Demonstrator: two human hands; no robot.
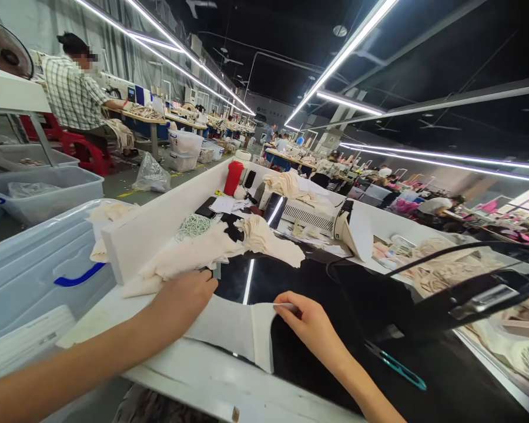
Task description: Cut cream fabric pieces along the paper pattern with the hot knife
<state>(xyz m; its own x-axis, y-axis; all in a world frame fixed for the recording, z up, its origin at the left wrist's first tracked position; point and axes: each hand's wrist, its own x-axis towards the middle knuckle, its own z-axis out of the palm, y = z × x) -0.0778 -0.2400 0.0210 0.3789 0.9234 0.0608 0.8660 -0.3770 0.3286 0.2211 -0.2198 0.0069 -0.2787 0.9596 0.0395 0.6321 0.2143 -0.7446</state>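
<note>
A flat, curved piece of white fabric [229, 326] lies across the black tabletop near its front edge, with a thicker band at its right end. My right hand [306, 323] pinches the upper right corner of that band between thumb and fingers. At the fabric's left end, my left hand [183, 305] is closed with curled fingers, seemingly gripping its edge; the thumb is hidden. Just beyond my left hand, cream fabric pieces [194, 252] are heaped, and a stack of folded ones [268, 241] sits farther right. Teal thread snips [401, 370] rest right of my right hand.
A low white partition [171, 205] borders the table. Green cord [193, 226], a red thread cone [233, 178] and a machine bed [308, 217] stand behind. A dark machine arm [480, 299] juts in from the right. Plastic tubs [44, 194] and a seated person [77, 88] are left.
</note>
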